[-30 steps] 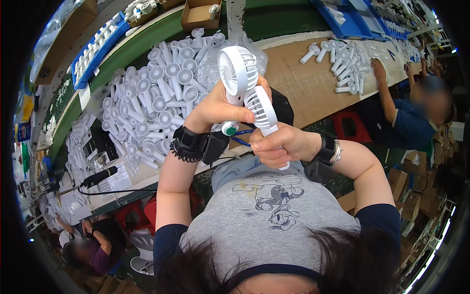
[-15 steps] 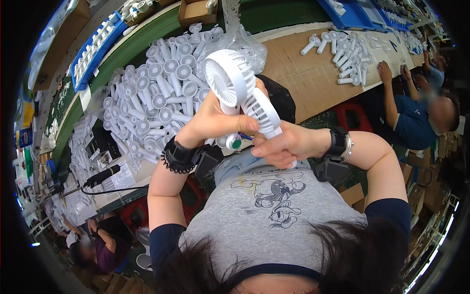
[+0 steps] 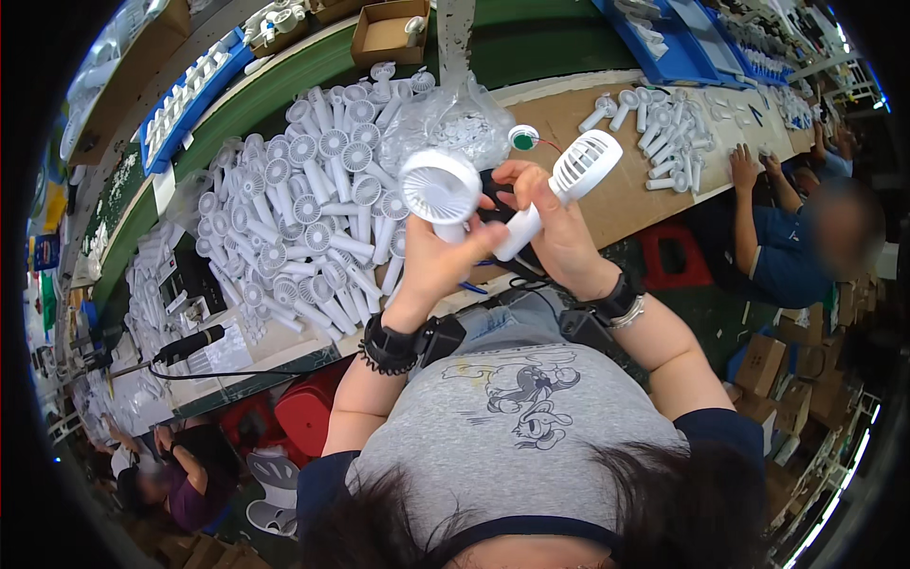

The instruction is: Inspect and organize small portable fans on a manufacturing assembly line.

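My left hand [image 3: 445,258] grips a white handheld fan [image 3: 439,188] by its handle, its round head facing up toward me. My right hand [image 3: 555,228] holds a second white handheld fan [image 3: 567,182], whose grilled head points up and to the right. Both fans are raised above the brown workbench [image 3: 616,204], side by side and close together. Black bands sit on both of my wrists. Just behind my hands lies a big heap of the same white fans [image 3: 308,204] and a clear plastic bag [image 3: 445,119].
A person in blue [image 3: 796,242] works at the bench on the right beside another cluster of fans [image 3: 654,133]. A cardboard box [image 3: 389,33] and blue trays [image 3: 185,95] stand at the back. A black tool [image 3: 190,343] lies at the left. Another person [image 3: 180,469] sits lower left.
My hands have moved apart: before they held one fan together, now each holds a separate fan. The view has shifted, with the bench seen more from above.
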`<act>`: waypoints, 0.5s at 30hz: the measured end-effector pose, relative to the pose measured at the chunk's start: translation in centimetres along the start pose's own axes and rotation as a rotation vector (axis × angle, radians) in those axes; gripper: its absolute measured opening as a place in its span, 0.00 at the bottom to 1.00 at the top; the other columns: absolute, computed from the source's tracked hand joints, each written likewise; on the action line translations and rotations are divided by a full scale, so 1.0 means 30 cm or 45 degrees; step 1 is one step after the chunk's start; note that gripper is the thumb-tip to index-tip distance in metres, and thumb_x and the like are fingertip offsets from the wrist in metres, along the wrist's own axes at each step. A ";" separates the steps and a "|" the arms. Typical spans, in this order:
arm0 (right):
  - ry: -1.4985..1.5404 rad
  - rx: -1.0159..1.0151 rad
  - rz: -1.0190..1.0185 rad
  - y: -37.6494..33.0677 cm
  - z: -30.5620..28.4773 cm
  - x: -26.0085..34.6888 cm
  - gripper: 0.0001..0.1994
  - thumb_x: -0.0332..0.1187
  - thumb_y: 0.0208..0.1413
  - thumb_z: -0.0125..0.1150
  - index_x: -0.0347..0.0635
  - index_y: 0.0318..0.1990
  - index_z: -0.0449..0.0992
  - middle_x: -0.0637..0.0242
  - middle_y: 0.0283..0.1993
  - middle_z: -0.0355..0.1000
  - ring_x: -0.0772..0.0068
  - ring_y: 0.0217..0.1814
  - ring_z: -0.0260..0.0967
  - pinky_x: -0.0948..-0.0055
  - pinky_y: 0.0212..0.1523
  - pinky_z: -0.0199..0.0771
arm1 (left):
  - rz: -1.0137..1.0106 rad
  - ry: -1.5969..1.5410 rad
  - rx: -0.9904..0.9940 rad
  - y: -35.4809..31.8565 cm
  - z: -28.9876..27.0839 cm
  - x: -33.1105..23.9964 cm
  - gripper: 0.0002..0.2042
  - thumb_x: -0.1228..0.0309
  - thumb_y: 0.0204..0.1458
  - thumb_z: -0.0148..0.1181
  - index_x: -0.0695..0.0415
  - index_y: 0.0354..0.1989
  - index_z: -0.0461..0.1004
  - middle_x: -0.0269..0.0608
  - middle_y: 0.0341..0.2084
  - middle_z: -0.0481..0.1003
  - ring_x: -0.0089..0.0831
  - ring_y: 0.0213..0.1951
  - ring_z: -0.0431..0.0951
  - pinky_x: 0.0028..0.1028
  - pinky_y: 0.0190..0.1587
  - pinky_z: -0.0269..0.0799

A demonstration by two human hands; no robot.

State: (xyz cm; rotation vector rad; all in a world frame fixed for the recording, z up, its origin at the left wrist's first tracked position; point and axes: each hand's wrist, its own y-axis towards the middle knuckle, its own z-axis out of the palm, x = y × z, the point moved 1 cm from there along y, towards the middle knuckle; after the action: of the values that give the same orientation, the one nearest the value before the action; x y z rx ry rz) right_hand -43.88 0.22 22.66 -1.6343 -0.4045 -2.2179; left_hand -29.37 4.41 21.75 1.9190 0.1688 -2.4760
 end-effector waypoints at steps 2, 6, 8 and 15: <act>0.059 0.020 -0.021 0.009 -0.001 -0.020 0.19 0.51 0.55 0.40 0.45 0.26 0.61 0.64 0.45 0.57 0.75 0.47 0.58 0.73 0.48 0.59 | 0.175 0.153 0.169 -0.016 0.041 0.001 0.16 0.73 0.38 0.63 0.64 0.37 0.70 0.37 0.29 0.73 0.19 0.29 0.71 0.20 0.33 0.67; 0.237 0.058 -0.062 0.017 0.008 -0.033 0.21 0.53 0.54 0.41 0.42 0.30 0.64 0.63 0.46 0.58 0.73 0.49 0.56 0.71 0.51 0.56 | 0.137 0.203 0.173 -0.024 0.078 -0.025 0.18 0.80 0.32 0.65 0.63 0.35 0.69 0.34 0.28 0.71 0.19 0.31 0.70 0.19 0.34 0.67; 0.332 0.041 -0.063 0.019 0.018 -0.032 0.21 0.51 0.54 0.42 0.39 0.33 0.67 0.61 0.45 0.60 0.74 0.48 0.55 0.73 0.50 0.55 | 0.143 0.157 0.162 -0.022 0.074 -0.021 0.18 0.79 0.32 0.66 0.63 0.35 0.69 0.34 0.28 0.71 0.19 0.32 0.70 0.20 0.35 0.67; -0.080 -0.552 -0.723 0.004 -0.063 0.057 0.28 0.54 0.55 0.34 0.36 0.48 0.63 0.59 0.54 0.56 0.64 0.50 0.59 0.67 0.50 0.58 | 0.255 0.107 0.033 -0.025 0.033 -0.047 0.13 0.75 0.35 0.64 0.64 0.32 0.72 0.35 0.27 0.74 0.17 0.30 0.71 0.21 0.34 0.67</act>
State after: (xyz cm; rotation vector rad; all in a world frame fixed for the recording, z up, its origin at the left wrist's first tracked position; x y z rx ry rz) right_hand -45.89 -0.89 23.74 -2.0027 -0.4756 -2.8314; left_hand -30.03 4.97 23.43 1.9446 -0.0528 -2.2832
